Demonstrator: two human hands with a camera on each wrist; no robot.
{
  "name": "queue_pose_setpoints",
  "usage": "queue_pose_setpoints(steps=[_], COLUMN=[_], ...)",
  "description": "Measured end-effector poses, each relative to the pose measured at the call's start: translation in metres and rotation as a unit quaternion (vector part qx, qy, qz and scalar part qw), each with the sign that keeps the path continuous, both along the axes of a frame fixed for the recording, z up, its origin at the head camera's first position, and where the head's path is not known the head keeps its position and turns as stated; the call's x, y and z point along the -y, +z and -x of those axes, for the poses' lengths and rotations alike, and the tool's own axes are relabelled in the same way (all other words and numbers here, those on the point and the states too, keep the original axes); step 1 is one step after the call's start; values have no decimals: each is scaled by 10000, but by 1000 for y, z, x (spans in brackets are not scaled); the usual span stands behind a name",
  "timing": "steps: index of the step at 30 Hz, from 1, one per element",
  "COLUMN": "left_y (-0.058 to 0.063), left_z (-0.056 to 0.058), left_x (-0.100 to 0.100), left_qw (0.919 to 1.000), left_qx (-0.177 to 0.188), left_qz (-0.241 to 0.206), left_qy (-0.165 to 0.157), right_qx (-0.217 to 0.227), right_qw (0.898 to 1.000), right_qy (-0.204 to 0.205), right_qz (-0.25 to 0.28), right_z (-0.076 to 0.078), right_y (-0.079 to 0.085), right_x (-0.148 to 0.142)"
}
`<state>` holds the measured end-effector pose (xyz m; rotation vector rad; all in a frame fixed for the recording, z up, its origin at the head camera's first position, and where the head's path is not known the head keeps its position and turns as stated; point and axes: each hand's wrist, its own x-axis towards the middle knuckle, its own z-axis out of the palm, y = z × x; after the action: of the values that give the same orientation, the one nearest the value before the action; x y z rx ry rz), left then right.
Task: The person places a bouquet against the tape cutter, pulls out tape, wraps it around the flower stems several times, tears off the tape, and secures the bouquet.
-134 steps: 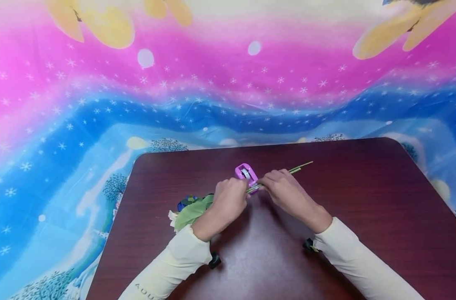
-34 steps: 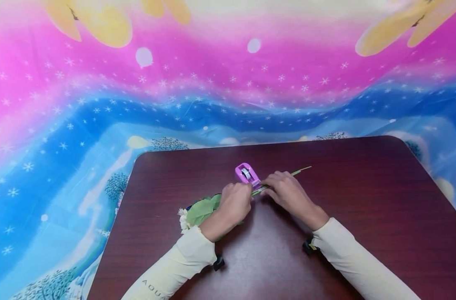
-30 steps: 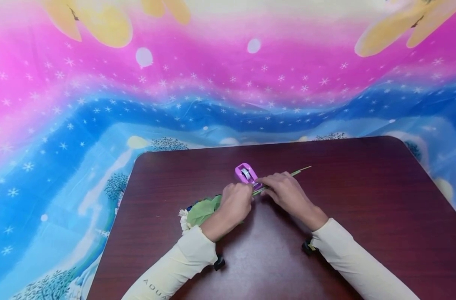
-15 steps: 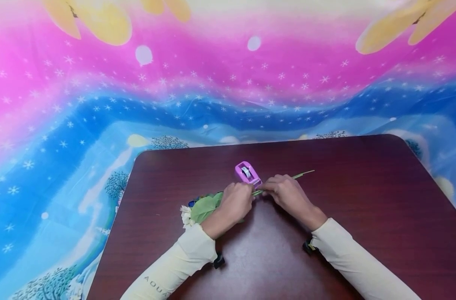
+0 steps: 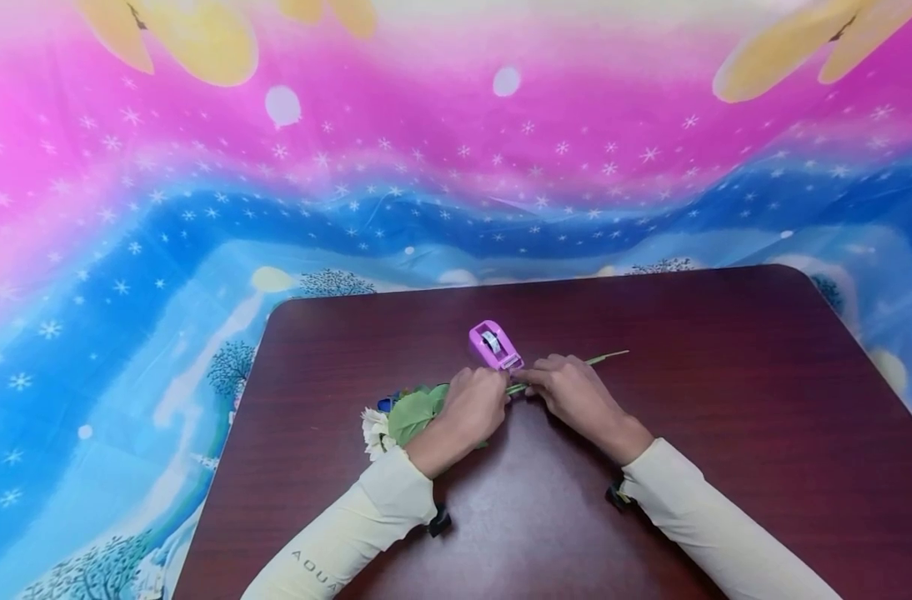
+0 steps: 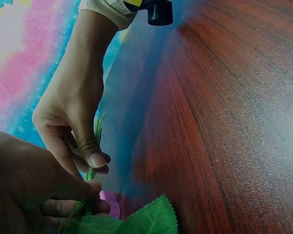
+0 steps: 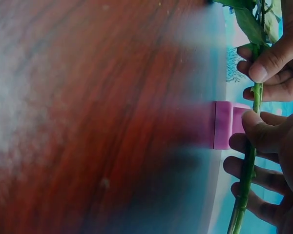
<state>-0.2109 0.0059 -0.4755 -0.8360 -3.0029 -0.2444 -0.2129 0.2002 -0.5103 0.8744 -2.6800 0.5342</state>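
A bunch of flowers lies slanted between both hands, with white blooms point(image 5: 377, 433), a blue bloom point(image 5: 387, 404) and broad green leaves point(image 5: 414, 414) at its left end. My left hand point(image 5: 471, 407) pinches the green stems point(image 7: 257, 95) just below the leaves, thumb against fingers. Farther down, my right hand point(image 5: 582, 398) pinches the same stems between thumb and fingers, its other fingers lying along them. The stem ends stick out beyond it to the right. Just behind the fingertips stands a purple tape dispenser point(image 5: 496, 345) holding a roll of clear tape.
A dark red-brown wooden table point(image 5: 726, 375) lies under everything, its far edge backed by a pink and blue printed cloth point(image 5: 426, 192). Black wrist cameras hang under both cream sleeves point(image 5: 696, 492).
Both hands and the stems have come slightly nearer to me, and the left hand has shifted right. The right fingers have drawn away from the dispenser's front, and the stem ends sit lower.
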Motion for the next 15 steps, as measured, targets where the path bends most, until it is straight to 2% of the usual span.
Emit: queue_pose_setpoints(steps=[9, 15], left_y=[-3, -3], left_z=[2, 6], left_x=[2, 3], left_qw=[10000, 9999], left_qx=[-51, 16], left_qz=[68, 125], left_qy=[-40, -4], right_qx=[90, 40], right_qw=[9998, 9963], right_qy=[-150, -389], right_qz=[-128, -770], right_z=[-1, -3], right_y=[2, 5], right_x=[7, 17])
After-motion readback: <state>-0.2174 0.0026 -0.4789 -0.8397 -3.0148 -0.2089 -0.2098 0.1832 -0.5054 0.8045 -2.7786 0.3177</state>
